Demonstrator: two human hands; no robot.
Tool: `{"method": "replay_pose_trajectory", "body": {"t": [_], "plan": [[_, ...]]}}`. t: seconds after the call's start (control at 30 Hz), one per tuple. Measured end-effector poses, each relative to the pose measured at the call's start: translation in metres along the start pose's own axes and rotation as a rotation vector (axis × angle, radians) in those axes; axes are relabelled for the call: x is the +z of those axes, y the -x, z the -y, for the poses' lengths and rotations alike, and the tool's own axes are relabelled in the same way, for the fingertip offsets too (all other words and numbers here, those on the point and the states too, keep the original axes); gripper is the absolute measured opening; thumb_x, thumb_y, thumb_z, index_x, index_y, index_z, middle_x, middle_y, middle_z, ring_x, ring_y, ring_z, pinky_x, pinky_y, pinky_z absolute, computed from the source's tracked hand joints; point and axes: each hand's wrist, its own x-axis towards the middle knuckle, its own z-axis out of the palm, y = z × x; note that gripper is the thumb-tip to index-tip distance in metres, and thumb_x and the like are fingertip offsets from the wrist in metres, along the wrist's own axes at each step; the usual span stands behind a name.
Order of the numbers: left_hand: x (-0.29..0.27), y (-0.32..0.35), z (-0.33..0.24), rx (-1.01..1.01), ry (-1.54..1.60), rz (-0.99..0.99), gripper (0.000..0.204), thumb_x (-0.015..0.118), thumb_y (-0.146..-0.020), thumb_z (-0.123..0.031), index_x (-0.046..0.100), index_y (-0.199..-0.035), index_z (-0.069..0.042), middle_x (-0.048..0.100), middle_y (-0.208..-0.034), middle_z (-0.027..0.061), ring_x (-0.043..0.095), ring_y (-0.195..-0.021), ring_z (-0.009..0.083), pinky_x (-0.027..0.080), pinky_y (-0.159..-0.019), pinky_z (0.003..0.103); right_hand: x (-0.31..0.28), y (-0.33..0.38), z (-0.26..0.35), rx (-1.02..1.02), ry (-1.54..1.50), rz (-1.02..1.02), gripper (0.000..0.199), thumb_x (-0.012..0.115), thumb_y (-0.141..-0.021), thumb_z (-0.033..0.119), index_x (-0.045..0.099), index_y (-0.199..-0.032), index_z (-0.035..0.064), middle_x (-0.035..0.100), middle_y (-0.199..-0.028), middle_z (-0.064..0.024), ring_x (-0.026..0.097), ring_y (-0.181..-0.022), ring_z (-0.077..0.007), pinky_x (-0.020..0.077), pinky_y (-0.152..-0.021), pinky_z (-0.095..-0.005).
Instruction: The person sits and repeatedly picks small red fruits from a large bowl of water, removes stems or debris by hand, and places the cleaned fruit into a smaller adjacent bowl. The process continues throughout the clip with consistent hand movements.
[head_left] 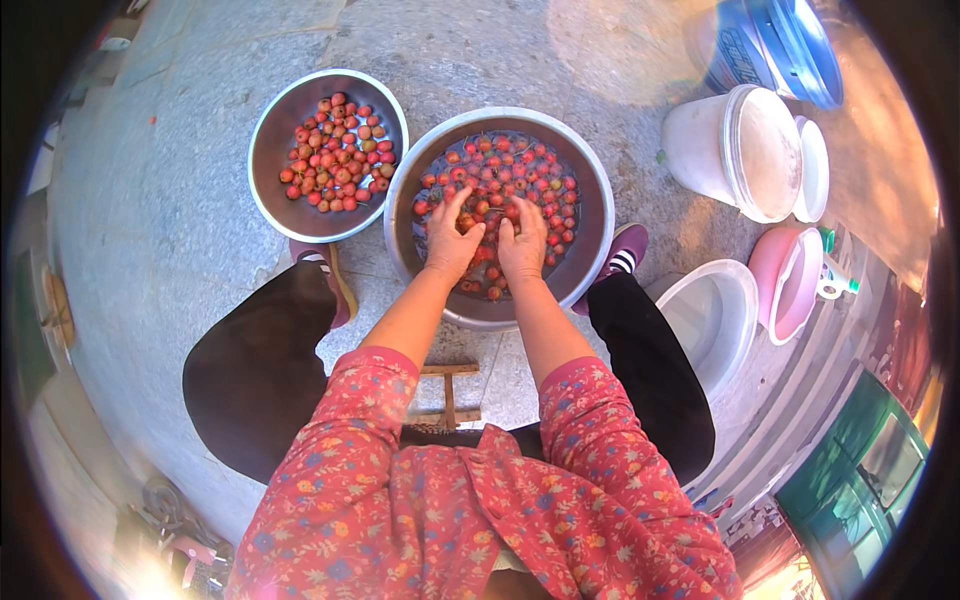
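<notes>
A person in a red floral top [480,490] bends over a wide metal basin [592,185] set on the stone paving [180,200], both bare hands lowered into a bath of small red fruit [496,201]. The left hand [452,240] and the right hand [523,243] reach in side by side from the near rim, thumbs turned toward each other, with a narrow lane of fruit running between them. The fingers of both are spread and loosely curved among the fruit; none is seen to close on a piece, though whether anything rests beneath the palms cannot be told. The fruit lie between the thumbs, ahead of the fingertips toward the far rim and out past either hand, most plentifully on the far side; being round, they show no long axis. The pieces in the middle sit about equally near both hands, while those along the right wall are closer to the right. Just beyond the basin's left edge, a smaller metal basin [268,155] holds more fruit [342,158], nearer the left hand. A white bucket [695,150] and a pink basin [771,270] stand well apart at right.
</notes>
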Motion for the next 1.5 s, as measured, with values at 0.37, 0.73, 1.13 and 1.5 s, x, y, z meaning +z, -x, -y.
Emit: {"method": "replay_pose_trajectory", "body": {"t": [0.37, 0.73, 1.13, 1.5], "plan": [[0.015, 0.007, 0.024, -0.634, 0.501, 0.155, 0.047, 0.054, -0.099, -0.039, 0.050, -0.138, -0.012, 0.057, -0.128, 0.0092, 0.053, -0.117, 0.0228, 0.043, -0.099, 0.036, 0.045, 0.034, -0.003, 0.409, -0.306, 0.206, 0.046, 0.062, -0.093, 0.035, 0.056, -0.130, 0.0083, 0.055, -0.127, -0.0239, 0.052, -0.120, -0.0363, 0.0430, -0.101, -0.0428], [0.000, 0.005, -0.045, -0.752, 0.525, 0.195, 0.030, 0.058, -0.098, -0.034, 0.062, -0.118, -0.013, 0.061, -0.095, 0.0086, 0.063, -0.076, 0.0208, 0.053, -0.063, 0.030, 0.025, 0.000, -0.020, 0.519, -0.436, 0.141, 0.037, 0.054, -0.101, 0.033, 0.069, -0.099, -0.0012, 0.067, -0.085, -0.0053, 0.055, -0.078, -0.0131, 0.0479, -0.075, -0.0307], [-0.001, -0.018, 0.012, 0.116, -0.148, -0.236, 0.043, 0.071, -0.084, -0.022, 0.063, -0.125, -0.014, 0.053, -0.129, 0.0158, 0.049, -0.120, 0.0339, 0.038, -0.107, 0.043, 0.001, -0.020, -0.037, 0.118, 0.038, -0.170, 0.029, 0.065, -0.091, 0.023, 0.066, -0.114, 0.0054, 0.062, -0.111, -0.0173, 0.060, -0.102, -0.0323, 0.0476, -0.092, -0.0413], [0.022, -0.010, 0.019, -0.550, 0.651, 0.045, 0.044, 0.053, -0.099, -0.038, 0.059, -0.131, -0.008, 0.059, -0.126, 0.0117, 0.055, -0.118, 0.0236, 0.043, -0.100, 0.033, 0.048, 0.016, 0.000, 0.406, -0.637, 0.203, 0.033, 0.054, -0.099, 0.029, 0.064, -0.120, 0.0064, 0.058, -0.122, -0.0167, 0.057, -0.114, -0.0292, 0.0438, -0.100, -0.0372]]}}
